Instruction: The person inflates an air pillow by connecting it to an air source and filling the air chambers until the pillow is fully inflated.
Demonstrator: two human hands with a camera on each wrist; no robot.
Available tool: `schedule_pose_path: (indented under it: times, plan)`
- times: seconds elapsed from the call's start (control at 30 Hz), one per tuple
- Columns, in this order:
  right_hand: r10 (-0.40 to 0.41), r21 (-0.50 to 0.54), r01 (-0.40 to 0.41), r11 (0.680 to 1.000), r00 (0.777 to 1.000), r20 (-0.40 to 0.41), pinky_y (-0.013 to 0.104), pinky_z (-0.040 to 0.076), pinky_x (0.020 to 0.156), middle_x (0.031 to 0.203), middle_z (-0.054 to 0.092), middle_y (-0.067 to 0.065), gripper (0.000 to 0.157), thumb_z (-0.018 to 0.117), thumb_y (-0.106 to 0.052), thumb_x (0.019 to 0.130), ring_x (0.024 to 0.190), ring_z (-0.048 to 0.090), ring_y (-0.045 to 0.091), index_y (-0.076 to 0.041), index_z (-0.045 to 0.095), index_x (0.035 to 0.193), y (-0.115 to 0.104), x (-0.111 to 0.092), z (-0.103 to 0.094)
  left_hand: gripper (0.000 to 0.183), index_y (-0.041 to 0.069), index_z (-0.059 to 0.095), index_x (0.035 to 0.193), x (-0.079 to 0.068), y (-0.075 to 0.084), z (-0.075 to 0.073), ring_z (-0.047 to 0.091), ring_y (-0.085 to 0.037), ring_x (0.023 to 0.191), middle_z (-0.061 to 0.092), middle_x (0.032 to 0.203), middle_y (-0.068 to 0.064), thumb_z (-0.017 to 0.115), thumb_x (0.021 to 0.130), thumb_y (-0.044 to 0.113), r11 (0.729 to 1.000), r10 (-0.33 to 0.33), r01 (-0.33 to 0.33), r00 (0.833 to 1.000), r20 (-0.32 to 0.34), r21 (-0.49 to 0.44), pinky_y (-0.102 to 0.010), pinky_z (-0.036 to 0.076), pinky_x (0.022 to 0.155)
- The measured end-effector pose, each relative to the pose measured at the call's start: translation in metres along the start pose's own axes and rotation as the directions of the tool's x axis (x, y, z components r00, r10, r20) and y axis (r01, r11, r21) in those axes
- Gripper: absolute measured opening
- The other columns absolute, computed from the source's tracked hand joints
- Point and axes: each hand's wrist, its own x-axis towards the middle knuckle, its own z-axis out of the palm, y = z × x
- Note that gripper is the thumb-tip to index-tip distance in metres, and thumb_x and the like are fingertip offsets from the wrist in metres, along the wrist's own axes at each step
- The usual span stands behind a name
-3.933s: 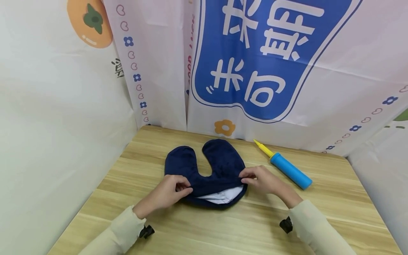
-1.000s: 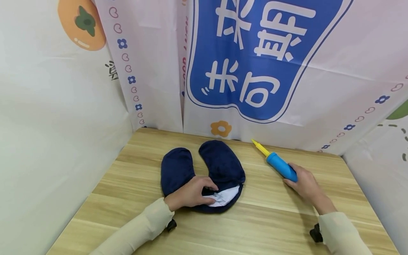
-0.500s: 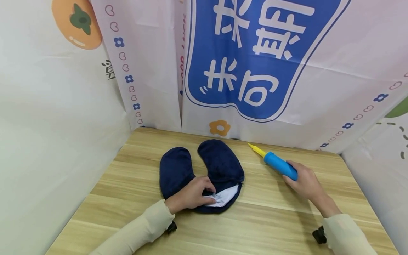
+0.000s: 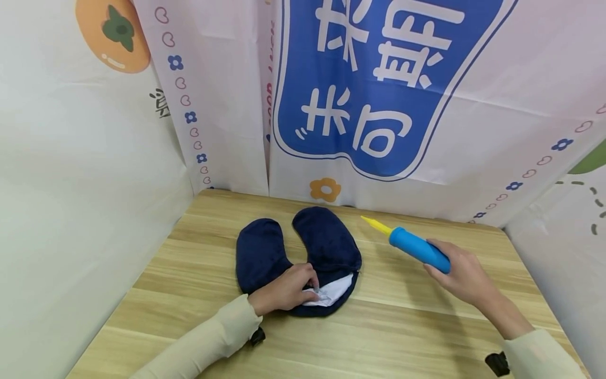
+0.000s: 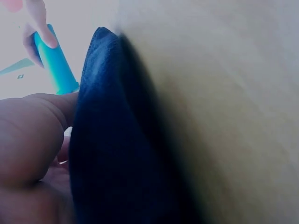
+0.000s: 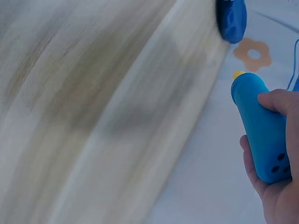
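Note:
A navy U-shaped neck pillow (image 4: pixel 326 237) lies on the table, its near-side opening showing a white inner bladder (image 4: pixel 338 288). My left hand (image 4: pixel 285 287) is at that opening, thumb and fingertips pinching a small clear-grey piece, apparently the valve (image 4: pixel 317 289). In the left wrist view, navy cloth (image 5: pixel 107 126) hides those fingertips. My right hand (image 4: pixel 466 271) grips a blue hand pump (image 4: pixel 414 247) by its rear end, held above the table. Its yellow nozzle (image 4: pixel 377 226) points left toward the pillow. In the right wrist view, the thumb lies along the pump body (image 6: pixel 257 126).
The wood-grain table (image 4: pixel 379 337) runs back to a printed cloth wall (image 4: pixel 227 105) with a blue panel. A plain white cloth (image 4: pixel 94 210) stands at the left side. Small black wrist cameras (image 4: pixel 497 363) sit at the sleeves.
My right hand has left the pillow, taken hold of the pump and raised it, nozzle swinging left. My left hand has moved from the cover's edge into the opening, its fingertips drawing together.

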Motion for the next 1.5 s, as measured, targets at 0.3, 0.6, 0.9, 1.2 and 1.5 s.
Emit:
schedule_pose_path:
  times: [0.3, 0.6, 0.9, 1.2, 1.5]
  plan:
    - [-0.124, -0.021, 0.123, 0.992, 0.992, -0.039, 0.066, 0.059, 0.079, 0.124, 0.072, 0.027, 0.068, 0.091, -0.011, 0.079, 0.102, 0.073, 0.045, 0.003, 0.062, 0.138, -0.027, 0.000, -0.022, 0.013, 0.008, 0.068, 0.108, -0.005, 0.008, -0.004, 0.064, -0.021, 0.103, 0.067, 0.108, -0.005, 0.071, 0.103, 0.020, 0.997, 0.015, -0.015, 1.000, 0.003, 0.071, -0.034, 0.055, 0.092]
    - [-0.208, -0.014, 0.207, 0.978, 0.977, -0.039, 0.064, 0.061, 0.082, 0.127, 0.073, 0.022, 0.072, 0.094, -0.011, 0.075, 0.107, 0.073, 0.043, -0.001, 0.063, 0.140, -0.056, 0.001, -0.040, 0.012, 0.013, 0.077, 0.106, -0.002, -0.001, -0.012, 0.063, -0.009, 0.090, 0.069, 0.103, 0.000, 0.066, 0.105, 0.017, 0.997, 0.021, -0.017, 0.999, 0.050, -0.080, -0.022, 0.053, 0.081]
    - [-0.278, -0.022, 0.278, 0.960, 0.960, -0.018, 0.058, 0.063, 0.083, 0.126, 0.075, 0.016, 0.076, 0.095, -0.011, 0.073, 0.105, 0.075, 0.036, -0.006, 0.064, 0.141, -0.076, -0.002, -0.049, 0.014, 0.008, 0.082, 0.107, -0.003, 0.001, -0.006, 0.066, -0.016, 0.097, 0.070, 0.106, -0.003, 0.080, 0.095, 0.016, 0.999, 0.048, -0.047, 0.998, 0.038, -0.008, -0.023, 0.054, 0.085]
    - [-0.331, -0.029, 0.331, 0.943, 0.944, -0.003, 0.056, 0.063, 0.083, 0.128, 0.074, 0.012, 0.073, 0.094, -0.017, 0.077, 0.108, 0.074, 0.033, -0.011, 0.064, 0.143, -0.088, -0.005, -0.058, 0.009, 0.012, 0.080, 0.096, -0.003, 0.006, -0.001, 0.061, -0.012, 0.092, 0.068, 0.101, 0.000, 0.072, 0.100, 0.011, 0.988, 0.102, -0.103, 0.995, 0.014, 0.113, -0.025, 0.054, 0.084]
    - [-0.339, -0.038, 0.340, 0.940, 0.940, 0.046, 0.053, 0.065, 0.081, 0.128, 0.075, 0.006, 0.071, 0.094, -0.023, 0.079, 0.105, 0.075, 0.028, -0.016, 0.064, 0.144, -0.101, -0.008, -0.077, 0.011, 0.010, 0.067, 0.103, -0.003, 0.007, -0.003, 0.055, -0.013, 0.093, 0.062, 0.099, 0.001, 0.057, 0.108, 0.014, 0.965, 0.073, -0.075, 0.997, 0.018, 0.250, -0.027, 0.052, 0.085]
